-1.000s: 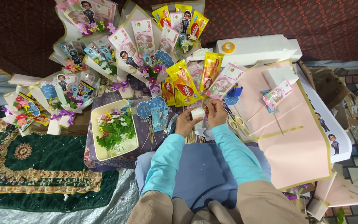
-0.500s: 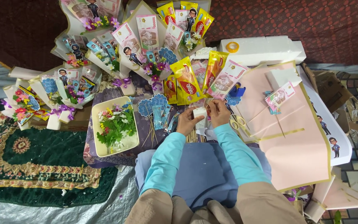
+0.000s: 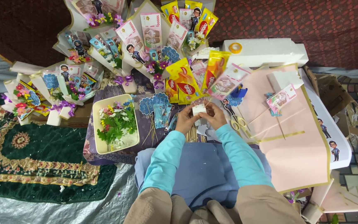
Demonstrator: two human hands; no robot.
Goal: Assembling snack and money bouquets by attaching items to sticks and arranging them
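Table (image 3: 104,155) purple cloth; floor green rug (image 3: 25,166); wall dark red

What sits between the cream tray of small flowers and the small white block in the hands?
In the head view, blue scalloped paper toppers on thin sticks stand between the cream flower tray and the small white block held by both hands.

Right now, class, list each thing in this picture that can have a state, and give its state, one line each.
White block: held up between both hands.
Left hand: gripping the block.
Right hand: gripping the block.
Tray: filled with flowers.
Scissors: lying flat on the pink paper.
Tape roll: lying flat on the foam slab.
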